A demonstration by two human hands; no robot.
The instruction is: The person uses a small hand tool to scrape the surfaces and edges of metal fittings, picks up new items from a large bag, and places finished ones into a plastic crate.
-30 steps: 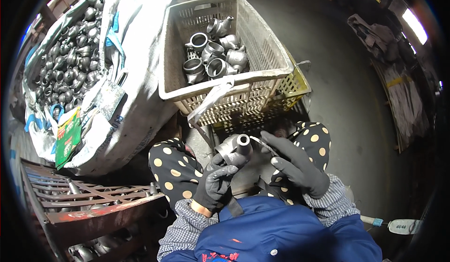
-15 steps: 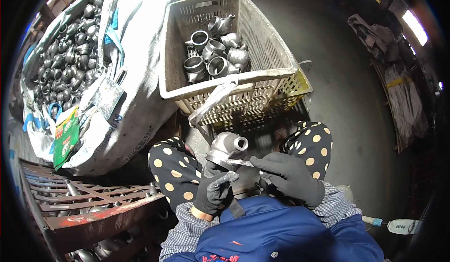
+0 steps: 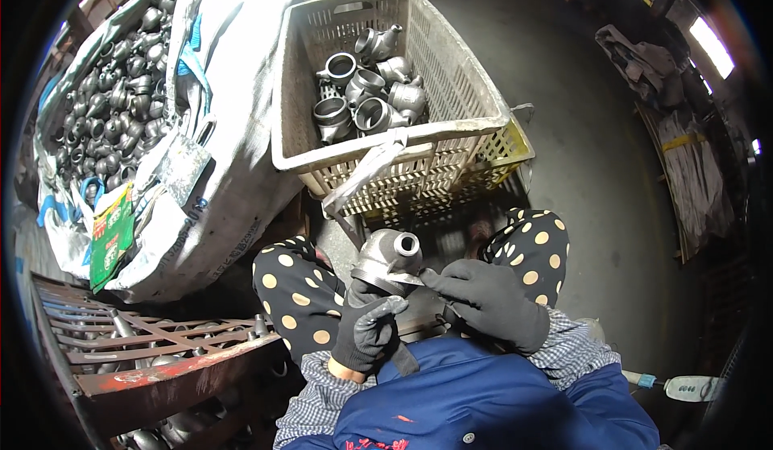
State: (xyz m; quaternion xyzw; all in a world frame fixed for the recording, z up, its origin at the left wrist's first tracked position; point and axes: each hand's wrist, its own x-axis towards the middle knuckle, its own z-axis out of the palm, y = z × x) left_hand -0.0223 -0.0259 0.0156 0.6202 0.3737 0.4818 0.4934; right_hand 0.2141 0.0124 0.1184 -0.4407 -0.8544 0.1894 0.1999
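Observation:
My left hand [image 3: 366, 331], in a dark work glove, is wrapped round the lower side of a grey metal pipe fitting [image 3: 380, 251]. The fitting has a rounded body, a wide ringed mouth and a narrow round spout facing up and to the right. Between the fingers of my gloved right hand [image 3: 493, 303] is a thin flat metal blade-like tool [image 3: 409, 278]; its visible end lies against the fitting near the wide rim. Its other end is hidden in the glove, so I cannot tell its exact kind.
Beyond my knees stands a dirty white plastic basket [image 3: 348, 158] with several similar fittings [image 3: 372, 114] inside. A big white woven sack [image 3: 233, 120] full of smaller fittings is at the left. Below it, a rusty metal rack [image 3: 173, 373] holds more metal parts. A white power strip [image 3: 692, 389] lies lower right.
My right hand has moved slightly left and the tool with it, so less of the tool shows beside the fitting. The left hand keeps its grip.

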